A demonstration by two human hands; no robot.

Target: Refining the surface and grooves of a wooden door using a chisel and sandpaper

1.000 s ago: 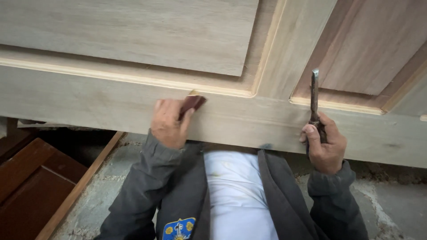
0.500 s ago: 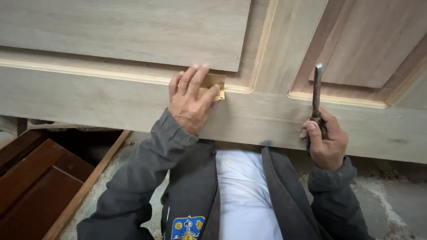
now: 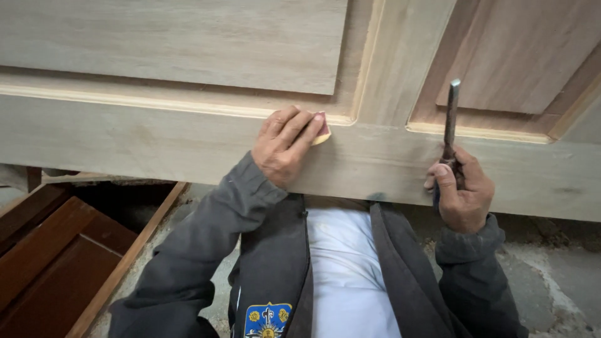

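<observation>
Left hand [image 3: 285, 145] lies flat on the pale wooden door [image 3: 156, 144], fingers [image 3: 299, 128] stretched out and pressing a small piece of sandpaper [image 3: 322, 131] against the rail, right at the corner of the moulding. Most of the sheet is hidden under the fingers, so its shape is hard to tell. Right hand [image 3: 462, 191] is wrapped tight round a chisel [image 3: 451, 116], blade up against the door's right panel. Dark wooden panels [image 3: 56, 250] lie on the floor, lower left.
</observation>
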